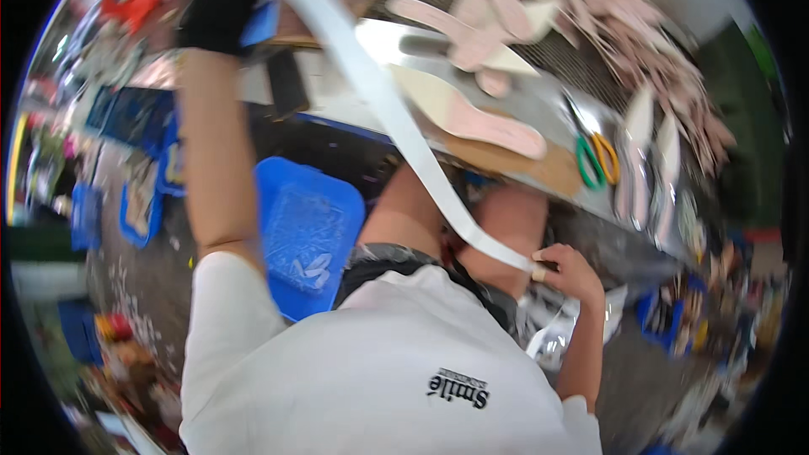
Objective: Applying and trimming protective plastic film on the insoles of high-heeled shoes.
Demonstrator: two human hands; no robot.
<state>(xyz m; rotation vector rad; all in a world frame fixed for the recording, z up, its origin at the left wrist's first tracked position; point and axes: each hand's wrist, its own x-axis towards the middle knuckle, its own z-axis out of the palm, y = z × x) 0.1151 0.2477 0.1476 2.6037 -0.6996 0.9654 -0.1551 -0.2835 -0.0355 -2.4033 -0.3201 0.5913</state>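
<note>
A long white strip [396, 114] runs diagonally from the top edge down across my lap. My bare right hand [573, 274] pinches its lower end between thumb and fingers, beside my right knee. My left hand [221, 4], in a black glove, reaches far forward at the upper left, right beside the strip's upper part. Its fingers are cut off and blurred, so their grip on the strip is hidden. Pink-and-cream insoles [472, 118] lie on the worktable just beyond my knees. Scissors [597, 158] with green and orange handles rest to their right.
A blue basin [308, 236] with white scraps stands left of my legs. Pink insole pieces [624, 42] are heaped at the table's far right. Shiny shoe-shaped pieces [636, 168] lie near its right edge. A dark phone-like slab [286, 82] sits near my left forearm. Blue trays stand at left.
</note>
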